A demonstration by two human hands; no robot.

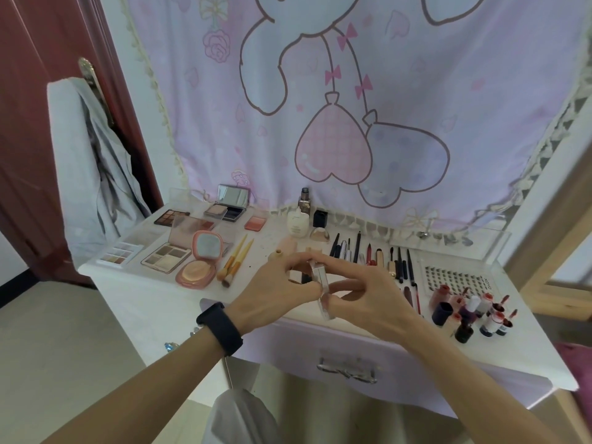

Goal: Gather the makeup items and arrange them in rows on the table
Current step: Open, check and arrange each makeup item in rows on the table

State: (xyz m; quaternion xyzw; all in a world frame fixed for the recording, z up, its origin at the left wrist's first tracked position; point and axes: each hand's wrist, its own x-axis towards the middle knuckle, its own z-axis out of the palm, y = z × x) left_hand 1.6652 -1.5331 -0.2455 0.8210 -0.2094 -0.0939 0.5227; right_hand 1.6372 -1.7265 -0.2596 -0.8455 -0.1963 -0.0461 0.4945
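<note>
Lilac curtain cloth printed with a cartoon rabbit and heart balloons hangs behind a white dressing table spread with makeup. Right of the round pink powder compact, which stands with its mirrored lid raised, both hands meet over the tabletop. The left hand, a black band on its wrist, curls its fingers round the far end of a slim clear tube. The right hand pinches the near end between thumb and bent fingers, index finger stretched across the top. The tube slants toward the table's front edge — whether it touches the surface I cannot tell.

Just right of the compact lie yellow-handled brushes, bristles toward the front. Touching its left side is an open beige eyeshadow palette, and more palettes lie behind it. Behind and right of the compact stands a cream squat bottle. Far to its right, past the hands, dark pencils and pens lie side by side in a row. Beyond those sit a clear tray of false lashes and a cluster of small nail-polish bottles — some upright, some tipped.
</note>
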